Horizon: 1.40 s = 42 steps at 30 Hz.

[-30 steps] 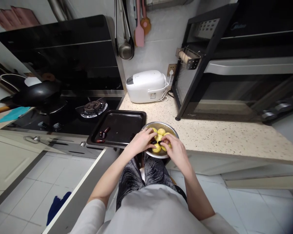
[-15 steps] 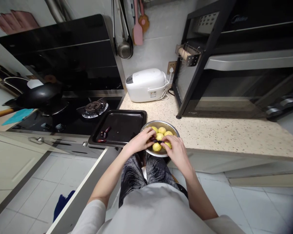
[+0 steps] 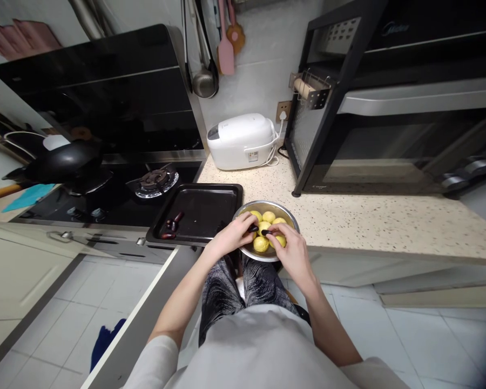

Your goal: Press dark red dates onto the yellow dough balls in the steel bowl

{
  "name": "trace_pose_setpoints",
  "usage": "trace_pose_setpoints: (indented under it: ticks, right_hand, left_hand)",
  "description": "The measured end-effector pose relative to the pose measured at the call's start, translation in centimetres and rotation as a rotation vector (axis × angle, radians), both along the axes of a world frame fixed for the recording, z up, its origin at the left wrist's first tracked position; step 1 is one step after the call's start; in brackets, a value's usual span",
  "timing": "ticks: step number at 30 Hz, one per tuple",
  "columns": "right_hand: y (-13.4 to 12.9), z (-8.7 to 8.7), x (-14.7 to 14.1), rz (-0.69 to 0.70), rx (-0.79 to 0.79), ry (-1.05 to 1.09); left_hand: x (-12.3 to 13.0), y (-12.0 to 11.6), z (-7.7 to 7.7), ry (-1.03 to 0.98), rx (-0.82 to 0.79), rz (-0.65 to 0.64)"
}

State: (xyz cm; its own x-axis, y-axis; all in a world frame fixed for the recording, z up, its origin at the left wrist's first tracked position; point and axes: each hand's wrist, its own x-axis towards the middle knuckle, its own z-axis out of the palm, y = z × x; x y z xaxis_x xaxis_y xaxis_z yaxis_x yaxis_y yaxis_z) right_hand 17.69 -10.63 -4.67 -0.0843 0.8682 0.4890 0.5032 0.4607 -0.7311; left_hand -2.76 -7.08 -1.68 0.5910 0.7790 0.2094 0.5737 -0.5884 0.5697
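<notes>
A steel bowl [image 3: 294, 216] full of round yellow balls [image 3: 261, 244], which look like dough, stands at the counter's front edge. Over its left side my left hand [image 3: 238, 231] pinches a dark glossy oblong piece [image 3: 253, 229]. My right hand [image 3: 289, 243], over the right side, grips a second dark oblong piece [image 3: 267, 232] between thumb and fingers. A small gap separates the two pieces above the balls. Several dark red oblong pieces [image 3: 169, 235] of similar look lie in the black baking tray [image 3: 204, 208] left of the bowl; their exact kind is unclear.
A white rice cooker [image 3: 243, 141] sits behind the bowl. To the right stands a black rack [image 3: 303, 156] holding an oven [image 3: 380, 151]. The gas stove [image 3: 156, 181] with a black wok [image 3: 71, 162] is at left. Below the tray, a drawer [image 3: 146, 308] is pulled out.
My hands have drawn slightly apart, and the dark pieces between them now show a gap. The bowl and tray have stayed in place.
</notes>
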Motion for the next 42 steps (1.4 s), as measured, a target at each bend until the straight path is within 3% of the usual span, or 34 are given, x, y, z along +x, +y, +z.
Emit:
trace_pose_setpoints:
  ticks: [5,10,14,18,22,25,28,31,35,38,42]
  right_hand:
    - [0.1,0.5,-1.0,-0.025,0.015,0.122]
    - [0.3,0.8,-1.7,-0.042,0.036,0.170]
    - [0.3,0.9,-2.0,-0.014,0.058,0.141]
    - [0.4,0.9,-1.3,-0.043,0.136,0.078]
    - [1.1,0.0,1.2,-0.203,0.186,-0.021]
    - [1.8,-1.4,3.4,-0.342,0.099,-0.090]
    - [2.5,-2.8,5.0,-0.386,-0.123,-0.070]
    - [3.2,-3.5,5.9,-0.305,-0.380,-0.015]
    - [3.9,-3.3,6.2,-0.119,-0.595,0.039]
    - [3.9,-2.8,6.1,-0.001,-0.711,0.130]
    - [3.8,-2.7,5.9,0.014,-0.729,0.191]
  left_hand:
    - [0.3,-0.5,-0.5,-0.361,-0.141,0.060]
    - [1.4,-0.8,-1.4,-0.687,-0.487,0.086]
    - [1.7,-0.8,-1.4,-0.746,-0.442,0.147]
    - [-0.7,-0.7,-1.1,-0.620,-0.215,0.248]
    - [-6.4,-1.1,-1.8,-0.359,0.069,0.554]
    - [-10.6,-1.6,-3.0,-0.180,0.134,0.810]
    - [-13.3,-2.1,-4.0,-0.008,0.140,0.968]
    - [-14.5,-2.5,-4.1,0.148,0.114,1.024]
    - [-14.4,-3.0,-3.5,0.301,0.118,1.066]
    - [-14.1,-3.2,-3.0,0.373,0.144,1.076]
    - [-14.1,-3.4,-3.0,0.411,0.166,1.097]
